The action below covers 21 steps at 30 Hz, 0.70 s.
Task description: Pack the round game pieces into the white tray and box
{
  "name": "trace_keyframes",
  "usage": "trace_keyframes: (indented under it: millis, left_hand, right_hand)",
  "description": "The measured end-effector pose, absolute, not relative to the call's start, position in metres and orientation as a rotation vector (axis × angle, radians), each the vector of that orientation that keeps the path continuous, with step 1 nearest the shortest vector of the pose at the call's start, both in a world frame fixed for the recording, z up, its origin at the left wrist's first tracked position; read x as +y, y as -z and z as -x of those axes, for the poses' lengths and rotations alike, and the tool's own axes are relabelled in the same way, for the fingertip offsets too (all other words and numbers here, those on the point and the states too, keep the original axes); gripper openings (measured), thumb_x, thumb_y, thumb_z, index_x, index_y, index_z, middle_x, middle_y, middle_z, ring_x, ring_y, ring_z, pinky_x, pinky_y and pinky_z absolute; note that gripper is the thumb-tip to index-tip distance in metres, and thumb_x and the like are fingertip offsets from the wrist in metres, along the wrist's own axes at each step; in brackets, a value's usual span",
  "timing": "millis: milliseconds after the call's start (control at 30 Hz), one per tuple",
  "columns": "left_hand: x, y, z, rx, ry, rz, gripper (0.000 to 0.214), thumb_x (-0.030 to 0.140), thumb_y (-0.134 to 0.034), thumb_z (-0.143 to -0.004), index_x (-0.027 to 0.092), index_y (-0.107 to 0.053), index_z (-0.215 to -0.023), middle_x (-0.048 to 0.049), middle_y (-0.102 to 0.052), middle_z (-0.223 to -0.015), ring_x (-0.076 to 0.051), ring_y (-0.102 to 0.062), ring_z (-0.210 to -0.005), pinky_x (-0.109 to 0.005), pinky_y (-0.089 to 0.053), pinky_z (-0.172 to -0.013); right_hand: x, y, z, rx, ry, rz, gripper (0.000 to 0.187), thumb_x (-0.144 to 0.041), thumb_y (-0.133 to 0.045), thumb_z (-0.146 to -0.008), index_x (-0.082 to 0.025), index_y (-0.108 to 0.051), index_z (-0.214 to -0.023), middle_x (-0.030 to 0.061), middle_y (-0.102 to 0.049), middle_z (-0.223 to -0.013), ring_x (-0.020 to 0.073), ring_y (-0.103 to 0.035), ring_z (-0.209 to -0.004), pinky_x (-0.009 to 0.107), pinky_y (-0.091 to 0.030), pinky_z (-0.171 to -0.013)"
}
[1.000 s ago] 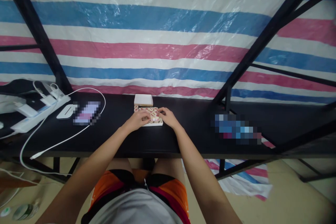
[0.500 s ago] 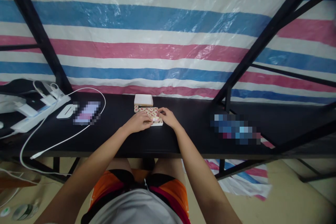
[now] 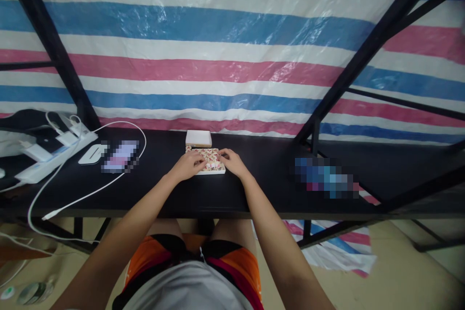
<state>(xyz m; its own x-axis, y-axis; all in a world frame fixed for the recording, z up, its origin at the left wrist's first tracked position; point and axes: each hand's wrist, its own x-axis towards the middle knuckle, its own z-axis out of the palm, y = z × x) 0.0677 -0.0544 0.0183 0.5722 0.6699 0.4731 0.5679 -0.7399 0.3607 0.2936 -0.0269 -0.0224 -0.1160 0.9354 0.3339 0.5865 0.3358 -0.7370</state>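
Note:
A shallow white box [image 3: 214, 172] lies on the black table in front of me, filled with small cream pieces [image 3: 210, 156] marked in red. They look like game pieces, but their marks are too small to read. My left hand [image 3: 189, 163] rests over the box's left side, fingers bent and apart, with its thumb near the front edge; its fingertips touch or hover just above the pieces. At the right edge, my right hand [image 3: 231, 160] grips the box between thumb and fingers. One round piece [image 3: 188, 148] sits outside the box, just beyond my left hand.
Behind the box stands a white lid-like box [image 3: 198, 138]. To the left lie a blurred phone [image 3: 120, 156], a white flat device [image 3: 91, 154], a looping white cable [image 3: 144, 140] and a power strip [image 3: 58, 155] with plugs. A blurred blue item [image 3: 325, 177] is on the right.
My left hand has shifted slightly left and away from me, and its fingers have moved off the front middle of the box, showing more pieces. My right hand has stayed put.

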Motion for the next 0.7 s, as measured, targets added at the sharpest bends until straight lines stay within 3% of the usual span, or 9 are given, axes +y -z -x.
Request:
trace_keyframes:
  millis: [167, 367, 533, 700]
  left_hand:
    - [-0.04, -0.015, -0.052, 1.424, -0.967, -2.513, 0.024, 0.027, -0.044, -0.09, 0.018, -0.065, -0.096, -0.0059, -0.065, -0.097, -0.02, -0.056, -0.094, -0.032, -0.043, -0.088]
    - [-0.028, 0.001, -0.041, 1.64, -0.62, -2.526, 0.039, 0.017, -0.039, -0.089, 0.02, -0.054, -0.125, -0.0094, -0.057, -0.122, -0.024, -0.053, -0.105, -0.036, -0.042, -0.091]
    - [-0.03, -0.003, -0.042, 1.704, -0.53, -2.552, 0.045, 0.015, -0.042, -0.086, 0.02, -0.048, -0.131, -0.0106, -0.056, -0.122, -0.025, -0.051, -0.106, -0.037, -0.043, -0.089]
    - [-0.031, -0.008, -0.04, 1.815, -0.496, -2.521, 0.034, 0.019, -0.046, -0.086, 0.019, -0.059, -0.118, -0.012, -0.058, -0.111, -0.026, -0.053, -0.101, -0.036, -0.044, -0.084]
  right_hand:
    - [-0.027, 0.022, -0.293, -1.799, -0.569, 1.341, 0.019, -0.033, -0.056, -0.079, -0.021, -0.065, -0.091, 0.004, -0.062, -0.096, 0.0154, -0.058, -0.08, 0.033, -0.046, -0.08]
    - [-0.026, 0.024, -0.293, -1.785, -0.579, 1.338, 0.022, -0.037, -0.055, -0.08, -0.021, -0.065, -0.092, 0.0041, -0.062, -0.096, 0.0156, -0.058, -0.081, 0.032, -0.045, -0.081]
    - [-0.026, 0.024, -0.294, -1.797, -0.569, 1.333, 0.021, -0.036, -0.055, -0.079, -0.022, -0.065, -0.092, 0.0036, -0.062, -0.096, 0.0153, -0.057, -0.081, 0.032, -0.046, -0.08]
    - [-0.026, 0.026, -0.294, -1.78, -0.58, 1.329, 0.022, -0.037, -0.055, -0.079, -0.022, -0.065, -0.091, 0.0033, -0.062, -0.094, 0.0155, -0.057, -0.081, 0.032, -0.045, -0.08]
